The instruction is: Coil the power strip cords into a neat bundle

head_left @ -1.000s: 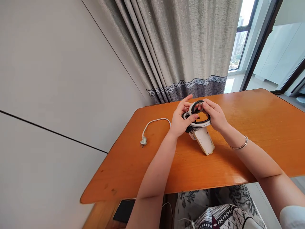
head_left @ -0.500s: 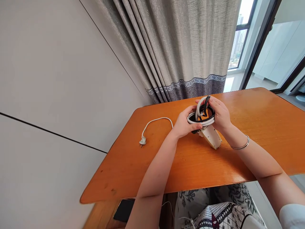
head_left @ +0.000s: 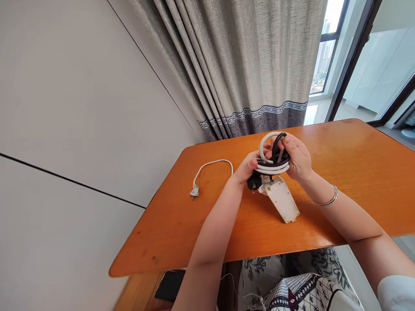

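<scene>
Over the orange wooden table (head_left: 340, 172) both of my hands grip one bundle of coiled black and white cables (head_left: 271, 163). My left hand (head_left: 247, 169) holds its left side. My right hand (head_left: 297, 158) pinches an upright loop of black and white cable at the top. A white power strip (head_left: 282, 199) hangs from the bundle, its lower end resting on the table. A black plug (head_left: 253, 181) sticks out under my left hand. The free white cord (head_left: 210, 165) runs left along the table to a white plug (head_left: 194, 191).
A grey wall stands along the table's left edge, and a grey curtain (head_left: 246, 65) hangs behind the table. A window and a dark door frame are at the far right. Patterned fabric (head_left: 292, 289) lies on my lap below the near edge.
My right hand has turned a loop of the cables upright over the coil. The power strip swung from lifted to resting lower and nearer on the table.
</scene>
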{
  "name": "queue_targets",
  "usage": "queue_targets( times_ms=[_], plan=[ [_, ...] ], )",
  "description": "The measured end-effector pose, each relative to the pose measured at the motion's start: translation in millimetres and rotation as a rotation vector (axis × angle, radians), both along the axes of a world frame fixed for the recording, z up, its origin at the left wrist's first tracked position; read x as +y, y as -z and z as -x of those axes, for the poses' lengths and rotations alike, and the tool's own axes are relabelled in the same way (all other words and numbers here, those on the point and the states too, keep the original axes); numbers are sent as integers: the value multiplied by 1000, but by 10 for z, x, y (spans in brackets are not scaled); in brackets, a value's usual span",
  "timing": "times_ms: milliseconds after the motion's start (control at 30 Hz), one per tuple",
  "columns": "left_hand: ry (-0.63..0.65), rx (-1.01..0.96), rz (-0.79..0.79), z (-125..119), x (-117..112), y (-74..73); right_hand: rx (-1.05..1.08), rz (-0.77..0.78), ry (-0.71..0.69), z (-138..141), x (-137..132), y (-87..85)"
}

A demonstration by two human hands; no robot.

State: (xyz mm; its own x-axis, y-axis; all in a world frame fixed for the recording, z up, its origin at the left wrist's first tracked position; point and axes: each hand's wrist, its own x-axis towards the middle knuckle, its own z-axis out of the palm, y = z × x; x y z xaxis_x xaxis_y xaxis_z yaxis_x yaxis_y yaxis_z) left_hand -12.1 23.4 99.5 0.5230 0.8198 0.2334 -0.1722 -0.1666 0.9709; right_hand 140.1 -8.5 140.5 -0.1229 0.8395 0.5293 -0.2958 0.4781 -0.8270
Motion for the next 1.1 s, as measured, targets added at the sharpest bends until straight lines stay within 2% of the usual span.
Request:
queue_targets(
  times_ms=[67, 133, 267, 367, 467, 633, 767, 867, 967, 1100],
  plan=[
    [-5, -1, 17, -24, -24, -35, 25, -6, 56, -25, 23, -9],
    [-62, 4, 6, -46, -57, -100, 60, -12, 124, -53, 58, -21],
    [-283, 66, -145, -72, -151, -224, 50, -26, 228, -79, 99, -43],
    [-333, 135, -219, -84, -224, -267, 4, -28, 250, -59, 65, -54],
    [-310, 132, -177, -92, -259, -281, 20, -27, 193, -43, 11, -74],
    [-182, 45, 13, -109, -234, -279, 168, 63, 103, -98, 47, -109],
    [-117, -35, 146, -146, -192, -226, 362, 177, 67, -136, 149, -105],
    [-45, -101, 227, -164, -170, -170, 426, 181, 41, -126, 154, -97],
    [4, -123, 230, -170, -149, -119, 396, 141, 65, -113, 106, -107],
    [-54, -153, 219, -135, -66, -72, 374, 84, 172, -140, 89, -136]
  ],
)
